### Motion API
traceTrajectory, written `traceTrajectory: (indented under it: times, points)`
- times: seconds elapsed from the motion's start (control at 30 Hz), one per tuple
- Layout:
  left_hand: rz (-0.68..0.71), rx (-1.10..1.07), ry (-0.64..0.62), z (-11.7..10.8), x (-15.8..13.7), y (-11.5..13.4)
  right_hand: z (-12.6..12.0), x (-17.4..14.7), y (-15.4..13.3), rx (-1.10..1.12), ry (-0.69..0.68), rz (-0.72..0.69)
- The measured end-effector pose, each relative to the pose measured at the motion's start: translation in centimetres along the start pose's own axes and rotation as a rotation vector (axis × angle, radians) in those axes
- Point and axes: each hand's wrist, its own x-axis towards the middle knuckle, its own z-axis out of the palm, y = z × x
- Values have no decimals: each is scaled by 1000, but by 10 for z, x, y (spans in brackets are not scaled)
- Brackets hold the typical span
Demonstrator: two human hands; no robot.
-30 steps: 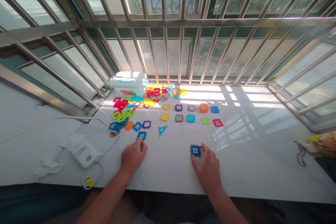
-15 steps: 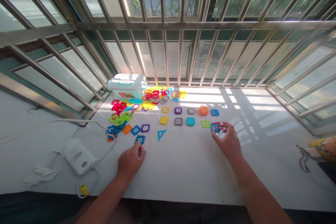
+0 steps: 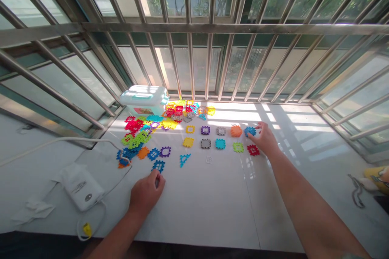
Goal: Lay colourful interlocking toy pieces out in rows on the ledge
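Observation:
My right hand (image 3: 265, 138) pinches a blue interlocking plastic tile (image 3: 250, 131) between thumb and fingers at the right end of the back row. Just below it lies a red window tile (image 3: 253, 150), with a lime-green tile (image 3: 238, 147) to its left. My left hand (image 3: 148, 190) is closed, its thumb and fingertips at the near edge of a blue window tile (image 3: 158, 166) lying on the white surface. Beyond that tile are a purple frame tile (image 3: 165, 151) and another blue tile (image 3: 153, 154). A blue triangle piece (image 3: 184, 160) lies to the right.
Heaped tiles (image 3: 136, 139) cover the left, before a lidded plastic box (image 3: 144, 100). Two rows include an orange tile (image 3: 236, 130) and a turquoise tile (image 3: 220, 143). A white power adapter (image 3: 80, 188) with cables sits front left. Metal bars (image 3: 209, 28) close off the back.
My right hand has moved away from me with the blue tile, from over the red tile to the back row's end. The red tile is now uncovered. My left hand stays by its tile.

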Motion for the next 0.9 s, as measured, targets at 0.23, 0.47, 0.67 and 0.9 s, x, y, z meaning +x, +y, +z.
traceTrajectory:
  times: [0.23,0.47,0.67,0.9]
  points:
    - [2,-12,-10,-1,0,-1,-7,-1,5,25,-35,-55]
    - [-12,-1,-14,-3,0,3,-30,-31,-55,58,54,-39]
    - [-14,1,-11,-2,0,2,-8,-113,-131,169,-26,-27]
    - [-14,-4,-22,-2,0,2,25,-150,-160,123,-129,-82]
